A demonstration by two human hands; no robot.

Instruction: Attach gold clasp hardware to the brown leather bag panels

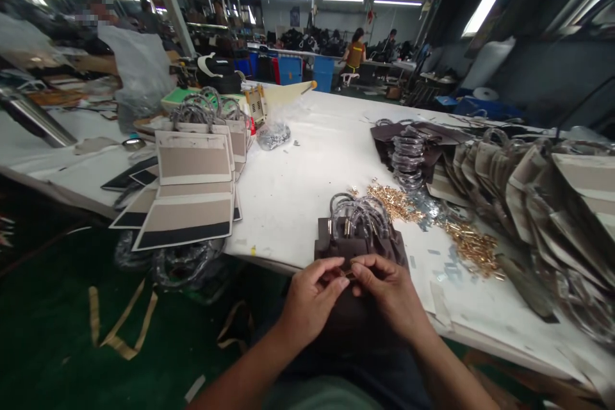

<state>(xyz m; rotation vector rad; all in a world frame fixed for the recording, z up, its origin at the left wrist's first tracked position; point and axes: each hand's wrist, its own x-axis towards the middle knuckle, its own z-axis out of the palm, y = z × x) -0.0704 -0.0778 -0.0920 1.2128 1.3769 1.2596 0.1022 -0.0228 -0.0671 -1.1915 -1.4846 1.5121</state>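
Observation:
In front of me, my left hand (310, 298) and my right hand (387, 288) meet with fingertips pinched together. Between them is a small gold metal fitting (350, 275), mostly covered by the fingers. Just beyond and beneath the hands lie dark brown bag panels (331, 250) at the table's edge, partly over my lap. Plastic-wrapped handles (360, 214) with gold-coloured fittings stand up from these panels. Loose gold fittings (391, 202) are heaped beyond the right hand, and a second heap of gold fittings (473, 248) lies farther right.
Beige bag panels (192, 160) are stacked at the left, overhanging the white table (298, 173). More bag panels (523, 186) line the right side. Small grey metal plates (451, 269) lie scattered near the front right. A co-worker (355, 51) is in the background.

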